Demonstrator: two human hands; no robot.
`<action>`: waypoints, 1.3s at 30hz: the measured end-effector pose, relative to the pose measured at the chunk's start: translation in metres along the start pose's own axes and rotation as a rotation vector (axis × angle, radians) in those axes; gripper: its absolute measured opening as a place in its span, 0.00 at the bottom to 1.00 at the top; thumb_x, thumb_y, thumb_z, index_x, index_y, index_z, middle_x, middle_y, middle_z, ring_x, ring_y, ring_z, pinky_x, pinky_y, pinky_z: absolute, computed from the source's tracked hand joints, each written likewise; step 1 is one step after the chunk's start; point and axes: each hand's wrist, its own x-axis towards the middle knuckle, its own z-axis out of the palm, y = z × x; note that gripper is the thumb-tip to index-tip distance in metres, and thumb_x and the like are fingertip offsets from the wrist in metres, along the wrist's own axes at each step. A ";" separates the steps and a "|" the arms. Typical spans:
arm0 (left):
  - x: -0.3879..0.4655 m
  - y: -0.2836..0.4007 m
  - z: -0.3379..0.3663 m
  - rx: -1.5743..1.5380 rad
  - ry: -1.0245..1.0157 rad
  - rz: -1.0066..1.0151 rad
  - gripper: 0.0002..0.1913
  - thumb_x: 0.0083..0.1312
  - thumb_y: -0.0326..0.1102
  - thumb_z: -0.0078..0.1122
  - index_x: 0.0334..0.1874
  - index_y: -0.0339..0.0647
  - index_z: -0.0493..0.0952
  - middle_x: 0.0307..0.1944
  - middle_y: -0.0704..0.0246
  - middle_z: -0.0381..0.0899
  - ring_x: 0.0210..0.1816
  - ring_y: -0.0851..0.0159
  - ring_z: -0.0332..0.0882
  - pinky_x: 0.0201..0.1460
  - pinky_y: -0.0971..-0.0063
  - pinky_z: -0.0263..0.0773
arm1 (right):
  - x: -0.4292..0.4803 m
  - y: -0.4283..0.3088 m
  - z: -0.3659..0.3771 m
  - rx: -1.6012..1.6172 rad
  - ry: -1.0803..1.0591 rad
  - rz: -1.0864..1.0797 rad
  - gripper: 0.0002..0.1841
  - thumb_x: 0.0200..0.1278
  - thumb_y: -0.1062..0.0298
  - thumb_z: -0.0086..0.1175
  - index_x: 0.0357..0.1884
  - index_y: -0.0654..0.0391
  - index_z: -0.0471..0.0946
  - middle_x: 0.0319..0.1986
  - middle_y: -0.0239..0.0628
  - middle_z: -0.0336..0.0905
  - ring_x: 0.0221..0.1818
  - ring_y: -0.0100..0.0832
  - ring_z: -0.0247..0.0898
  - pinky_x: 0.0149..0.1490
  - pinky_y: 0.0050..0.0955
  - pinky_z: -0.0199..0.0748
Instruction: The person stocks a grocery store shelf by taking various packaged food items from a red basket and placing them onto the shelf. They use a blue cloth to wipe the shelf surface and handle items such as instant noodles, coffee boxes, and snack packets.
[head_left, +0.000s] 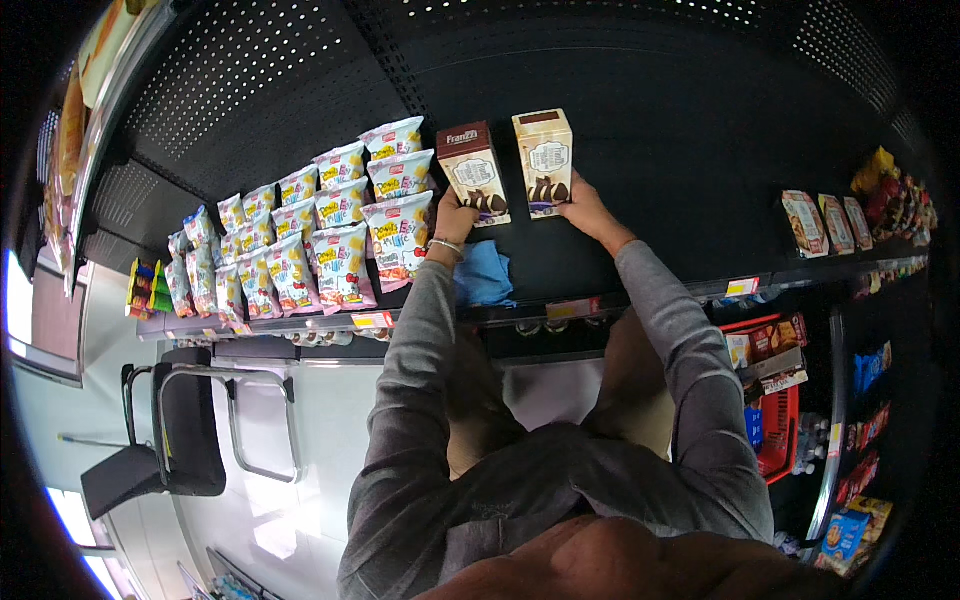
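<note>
My left hand (456, 219) grips the lower left side of a brown-topped Franzzi biscuit box (475, 176), which leans slightly on the black shelf (555, 262). With my right hand (589, 208) I hold a cream Franzzi box (543, 161) by its lower right corner. Both boxes stand upright with a gap between them, their printed fronts facing me. A crumpled blue cloth (484, 274) lies on the shelf just below my left hand, beside the wrist. Rows of snack bags (397, 236) stand close to the left of that hand.
Several small packages (806, 223) stand on the shelf at the right. Below it there, a red basket (784, 442) holds boxes. A black chair (191, 427) is on the floor at the lower left. Price tags line the shelf edge (652, 295).
</note>
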 end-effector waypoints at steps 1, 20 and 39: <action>0.002 -0.003 -0.002 -0.010 0.001 0.010 0.35 0.45 0.08 0.47 0.60 0.35 0.74 0.51 0.69 0.82 0.51 0.66 0.80 0.51 0.77 0.75 | -0.001 -0.004 0.000 0.008 0.006 -0.027 0.27 0.57 0.73 0.64 0.60 0.59 0.71 0.56 0.50 0.79 0.60 0.47 0.76 0.62 0.39 0.73; 0.045 -0.030 -0.074 0.663 -0.087 0.341 0.18 0.68 0.25 0.50 0.59 0.26 0.73 0.56 0.58 0.80 0.56 0.60 0.78 0.62 0.68 0.72 | -0.267 0.025 -0.107 -0.066 0.725 -0.006 0.23 0.57 0.73 0.62 0.57 0.61 0.76 0.52 0.50 0.79 0.58 0.49 0.74 0.61 0.41 0.73; -0.120 0.052 -0.004 0.357 -0.015 0.010 0.31 0.57 0.22 0.49 0.67 0.30 0.69 0.63 0.58 0.75 0.61 0.55 0.73 0.63 0.62 0.69 | -0.556 0.315 -0.298 0.066 1.307 0.681 0.48 0.53 0.57 0.74 0.72 0.67 0.60 0.70 0.55 0.63 0.71 0.47 0.63 0.66 0.40 0.68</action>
